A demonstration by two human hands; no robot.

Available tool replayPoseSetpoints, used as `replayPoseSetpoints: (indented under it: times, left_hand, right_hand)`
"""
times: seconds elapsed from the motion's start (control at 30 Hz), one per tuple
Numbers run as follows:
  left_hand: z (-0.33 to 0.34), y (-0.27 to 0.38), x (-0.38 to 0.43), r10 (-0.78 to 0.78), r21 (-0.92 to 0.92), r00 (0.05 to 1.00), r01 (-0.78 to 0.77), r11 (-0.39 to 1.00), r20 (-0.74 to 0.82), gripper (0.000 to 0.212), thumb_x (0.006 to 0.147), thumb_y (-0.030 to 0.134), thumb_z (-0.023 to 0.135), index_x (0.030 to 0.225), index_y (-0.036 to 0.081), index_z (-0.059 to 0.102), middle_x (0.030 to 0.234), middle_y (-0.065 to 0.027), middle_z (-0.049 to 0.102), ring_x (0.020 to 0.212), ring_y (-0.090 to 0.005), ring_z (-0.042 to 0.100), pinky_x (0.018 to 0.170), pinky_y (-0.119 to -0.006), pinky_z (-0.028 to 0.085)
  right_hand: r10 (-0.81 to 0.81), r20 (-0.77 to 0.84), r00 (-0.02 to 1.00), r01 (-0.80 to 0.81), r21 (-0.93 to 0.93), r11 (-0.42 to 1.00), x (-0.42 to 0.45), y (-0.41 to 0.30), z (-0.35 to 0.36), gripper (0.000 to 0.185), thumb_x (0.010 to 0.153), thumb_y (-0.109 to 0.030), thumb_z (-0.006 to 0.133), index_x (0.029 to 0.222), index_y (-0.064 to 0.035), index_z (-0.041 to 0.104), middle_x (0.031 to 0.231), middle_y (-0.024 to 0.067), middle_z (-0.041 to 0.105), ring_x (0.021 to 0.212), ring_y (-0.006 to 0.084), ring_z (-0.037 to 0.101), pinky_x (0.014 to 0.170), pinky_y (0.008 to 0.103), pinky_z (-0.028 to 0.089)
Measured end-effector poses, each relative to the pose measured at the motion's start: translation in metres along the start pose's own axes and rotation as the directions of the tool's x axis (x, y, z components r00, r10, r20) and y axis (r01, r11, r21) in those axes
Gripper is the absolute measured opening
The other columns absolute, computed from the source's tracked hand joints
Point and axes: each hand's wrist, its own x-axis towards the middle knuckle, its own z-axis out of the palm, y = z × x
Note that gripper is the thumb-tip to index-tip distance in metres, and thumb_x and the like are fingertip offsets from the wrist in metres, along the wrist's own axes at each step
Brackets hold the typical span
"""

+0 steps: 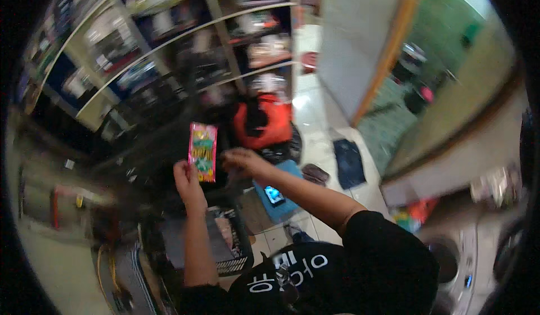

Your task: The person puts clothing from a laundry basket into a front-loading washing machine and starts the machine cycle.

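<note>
A flat pink, yellow and green printed packet (203,150) is gripped at its lower left edge by my left hand (188,178), fingers closed on it. Just to the right of the packet is my right hand (244,163), blurred, with its fingers curled; it looks apart from the packet. Whether it holds anything cannot be made out. Below the hands stands a dark plastic basket (233,265) with dark and patterned cloth inside. A lit phone (274,195) lies on a blue padded surface (287,214) under my right forearm.
Shelves (253,9) with packed, folded goods fill the upper left. An orange bag (274,121) stands before them. On the tiled floor lie a dark blue mat (349,163) and a brown item (315,174). A wood-edged doorway (386,58) opens onto a green-walled room at right.
</note>
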Motion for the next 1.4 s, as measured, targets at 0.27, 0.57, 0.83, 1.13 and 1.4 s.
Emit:
replayPoseSetpoints:
  times: [0.27,0.57,0.83,1.13,1.4]
  left_hand:
    - [0.095,-0.023,-0.194,-0.33,-0.297,0.713,0.6,0.743,0.619,0.013,0.087,0.01,0.047,0.098,0.004,0.042,0.088,-0.0047,0.048,0.081,-0.0135,0.05,0.071,-0.028,0.044]
    - [0.119,-0.05,-0.294,-0.462,0.351,-0.01,0.664,0.66,0.887,0.011,0.087,0.013,0.047,0.096,0.008,0.044,0.098,-0.0062,0.053,0.085,-0.0156,0.054,0.069,-0.031,0.047]
    - [0.22,-0.061,-0.324,-0.65,0.542,-0.011,0.563,0.624,0.76,0.014,0.082,0.007,0.05,0.095,0.006,0.049,0.089,-0.0047,0.055,0.076,-0.0139,0.054,0.063,-0.025,0.046]
    - [0.4,0.006,-0.399,-0.527,0.492,-0.076,0.493,0.718,0.846,0.016,0.084,0.01,0.05,0.1,0.007,0.05,0.095,-0.0047,0.055,0.083,-0.0153,0.055,0.069,-0.026,0.045]
    - [0.4,-0.012,-0.33,-0.704,0.636,0.056,0.383,0.67,0.708,0.021,0.08,0.012,0.054,0.1,0.006,0.05,0.095,-0.004,0.056,0.084,-0.014,0.054,0.073,-0.028,0.044]
  right_hand:
    - [-0.082,-0.477,0.875,0.093,0.0,0.996,-0.202,0.097,-0.064,0.023,0.081,-0.024,0.057,0.096,-0.0065,0.055,0.079,0.0002,0.056,0.068,0.0087,0.052,0.057,0.0232,0.044]
    - [-0.254,-0.893,0.37,-0.344,-0.386,0.856,-0.451,0.151,-0.134,0.026,0.066,-0.026,0.058,0.081,-0.0044,0.06,0.075,0.0133,0.061,0.065,0.0236,0.06,0.059,0.0353,0.047]
    - [-0.195,-0.981,0.017,-0.774,-0.137,0.619,-0.632,0.149,-0.244,0.022,0.068,-0.024,0.055,0.085,-0.0107,0.061,0.084,0.0136,0.061,0.077,0.0305,0.059,0.068,0.039,0.047]
    - [-0.136,-0.961,-0.242,-0.759,0.1,0.643,-0.736,0.118,-0.448,0.025,0.077,-0.027,0.047,0.086,-0.0078,0.061,0.089,0.016,0.061,0.088,0.03,0.059,0.075,0.0393,0.047]
    - [0.004,-0.99,-0.14,-0.751,0.108,0.652,-0.68,0.111,-0.539,0.037,0.077,-0.022,0.049,0.108,-0.0038,0.053,0.098,0.0181,0.058,0.096,0.0325,0.055,0.082,0.0408,0.044]
